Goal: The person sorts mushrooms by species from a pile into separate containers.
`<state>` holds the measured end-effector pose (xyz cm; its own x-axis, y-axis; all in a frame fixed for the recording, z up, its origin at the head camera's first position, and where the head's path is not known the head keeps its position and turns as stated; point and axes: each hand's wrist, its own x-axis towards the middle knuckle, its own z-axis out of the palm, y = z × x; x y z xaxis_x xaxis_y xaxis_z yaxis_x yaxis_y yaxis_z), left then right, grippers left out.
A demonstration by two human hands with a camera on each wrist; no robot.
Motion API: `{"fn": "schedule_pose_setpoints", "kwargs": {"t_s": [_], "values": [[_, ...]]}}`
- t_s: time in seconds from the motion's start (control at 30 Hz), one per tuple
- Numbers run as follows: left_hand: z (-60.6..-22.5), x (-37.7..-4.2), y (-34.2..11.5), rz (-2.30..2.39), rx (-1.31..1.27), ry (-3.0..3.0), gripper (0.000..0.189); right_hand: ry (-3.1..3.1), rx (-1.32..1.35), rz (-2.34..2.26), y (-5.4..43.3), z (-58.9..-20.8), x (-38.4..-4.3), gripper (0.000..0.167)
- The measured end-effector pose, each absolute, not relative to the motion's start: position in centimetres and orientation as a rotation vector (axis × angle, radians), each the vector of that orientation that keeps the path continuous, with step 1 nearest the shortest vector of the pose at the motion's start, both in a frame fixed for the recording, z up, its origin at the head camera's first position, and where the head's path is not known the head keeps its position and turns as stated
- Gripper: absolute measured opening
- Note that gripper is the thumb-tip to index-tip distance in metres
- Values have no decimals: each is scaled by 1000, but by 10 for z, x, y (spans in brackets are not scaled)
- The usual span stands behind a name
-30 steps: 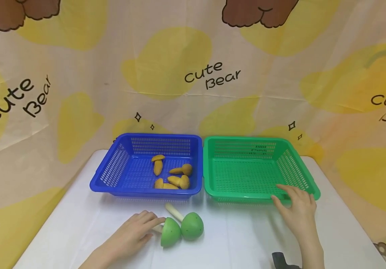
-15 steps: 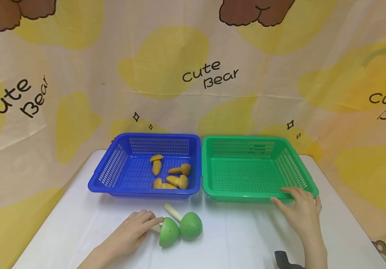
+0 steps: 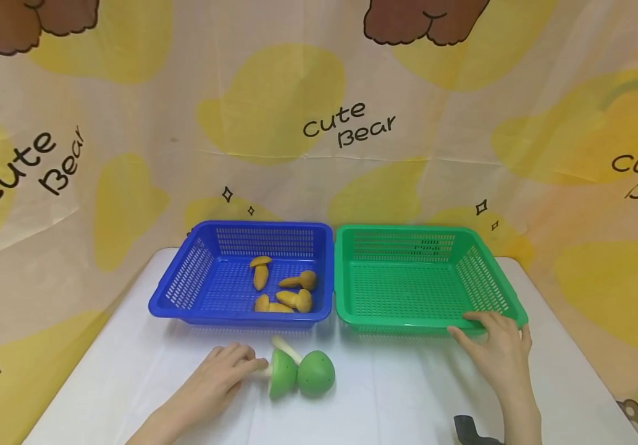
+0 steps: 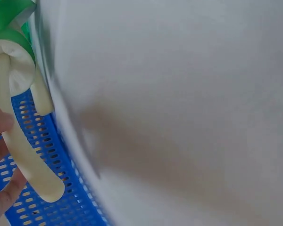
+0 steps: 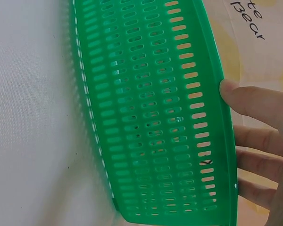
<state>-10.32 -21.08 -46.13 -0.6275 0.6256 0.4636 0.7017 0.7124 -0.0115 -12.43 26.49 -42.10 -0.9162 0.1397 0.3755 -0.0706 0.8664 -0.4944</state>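
My left hand (image 3: 215,378) pinches the pale stem of a green-capped toy mushroom (image 3: 282,374). In the left wrist view, the stem (image 4: 30,165) runs between thumb and fingers, with the cap's white underside toward the camera. A second green mushroom (image 3: 316,374) lies against the first one's cap, its stem pointing back and left. At the front right corner of the green basket (image 3: 391,324), my right hand (image 3: 496,352) holds the rim, thumb outside and fingers inside. In the right wrist view, the thumb (image 5: 236,94) sits on the edge of the perforated wall.
A blue basket (image 3: 241,318) stands left of the green one, nearly touching it. Several yellow-brown toy mushrooms (image 3: 296,300) lie inside it. A printed cloth (image 3: 319,123) hangs behind the white table (image 3: 385,395). A dark object (image 3: 465,429) shows beside the right forearm.
The mushroom in my left hand has turned and risen a little, its cap now more upright against the other. My right hand has settled onto the basket's rim.
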Motion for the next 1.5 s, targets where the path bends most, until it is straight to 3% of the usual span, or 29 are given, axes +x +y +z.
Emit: {"fn": "schedule_pose_setpoints", "kwargs": {"t_s": [0.23, 0.63, 1.5], "values": [[-447, -105, -204, -224, -1031, -2409, 58, -2629, -48, 716, 266, -422, -124, 42], [-419, -107, -185, -176, -1026, -2376, 42, -2616, -42, 745, 265, -422, -124, 40], [-386, -138, -102, -110, -1178, -2177, 54, -2598, -30, 727, 265, -422, -124, 38]]}}
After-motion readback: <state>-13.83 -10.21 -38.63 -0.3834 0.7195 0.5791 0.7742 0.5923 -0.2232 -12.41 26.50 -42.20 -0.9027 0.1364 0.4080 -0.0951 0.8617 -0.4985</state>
